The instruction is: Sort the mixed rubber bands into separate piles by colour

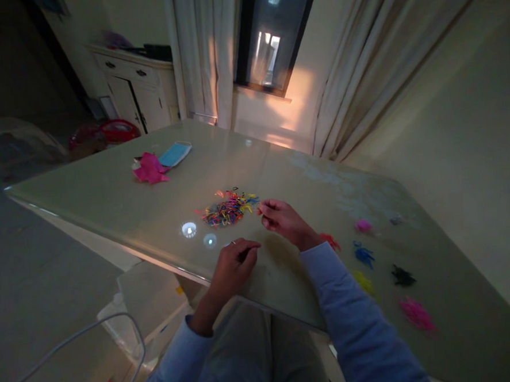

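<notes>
A mixed heap of small multicoloured rubber bands (229, 208) lies on the pale green table (108, 191). Just right of the heap is my right hand (282, 219), its thumb and fingertips pinched together; anything between them is too small to make out. My left hand (237, 266) rests low over the near edge, fingers curled and thumb close to the index finger, with its contents hidden. Single-colour piles lie to the right: red (329, 242), blue (363, 254), yellow (363, 282), black (402, 275), deep pink (418, 313) and light pink (363, 225). My right forearm partly covers the red and yellow ones.
Toward the back left of the table lie a blue face mask (175, 154) and a crumpled pink piece (150, 168). A small clear or greyish clump (395, 220) sits at the right. A grey cable (74, 343) loops at lower left. Curtains and a cabinet (136, 86) stand behind.
</notes>
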Demonstrator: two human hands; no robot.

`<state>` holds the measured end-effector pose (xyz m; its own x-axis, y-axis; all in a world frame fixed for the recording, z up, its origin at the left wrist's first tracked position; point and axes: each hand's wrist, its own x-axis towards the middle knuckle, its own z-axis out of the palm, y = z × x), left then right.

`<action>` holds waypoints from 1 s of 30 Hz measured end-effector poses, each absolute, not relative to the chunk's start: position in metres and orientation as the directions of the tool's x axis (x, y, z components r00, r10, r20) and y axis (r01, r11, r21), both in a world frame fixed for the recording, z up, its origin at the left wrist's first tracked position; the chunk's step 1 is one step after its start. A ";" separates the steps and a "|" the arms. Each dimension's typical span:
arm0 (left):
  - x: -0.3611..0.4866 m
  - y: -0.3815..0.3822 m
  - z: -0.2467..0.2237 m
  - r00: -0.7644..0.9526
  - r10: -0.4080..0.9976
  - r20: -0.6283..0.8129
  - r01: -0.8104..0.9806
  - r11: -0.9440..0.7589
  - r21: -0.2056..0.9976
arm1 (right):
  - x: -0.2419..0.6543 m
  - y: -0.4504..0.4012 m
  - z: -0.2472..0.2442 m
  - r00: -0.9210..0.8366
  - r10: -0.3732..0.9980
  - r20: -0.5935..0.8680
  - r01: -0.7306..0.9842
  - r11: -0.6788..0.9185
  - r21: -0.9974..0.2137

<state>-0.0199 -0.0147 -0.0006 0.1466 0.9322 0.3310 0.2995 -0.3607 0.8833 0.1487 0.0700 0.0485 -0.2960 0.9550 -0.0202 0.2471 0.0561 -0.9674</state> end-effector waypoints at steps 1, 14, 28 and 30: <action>-0.020 -0.015 -0.001 0.146 0.934 0.326 0.302 -0.356 0.884 | 0.150 0.058 0.053 -0.315 0.948 -0.041 0.090 -0.013 -0.996; -0.025 -0.011 -0.003 0.113 0.945 0.306 0.357 -0.326 0.876 | 0.206 -0.054 0.075 -0.118 0.989 -0.089 -0.248 -0.116 -0.962; -0.029 -0.011 -0.002 0.088 0.964 0.250 0.503 -0.260 0.824 | 0.340 -0.145 0.053 0.205 0.979 -0.016 0.657 -0.149 -0.739; -0.028 -0.012 -0.001 0.062 0.972 0.226 0.524 -0.225 0.822 | 0.351 -0.152 0.048 0.233 0.972 0.044 0.777 -0.158 -0.609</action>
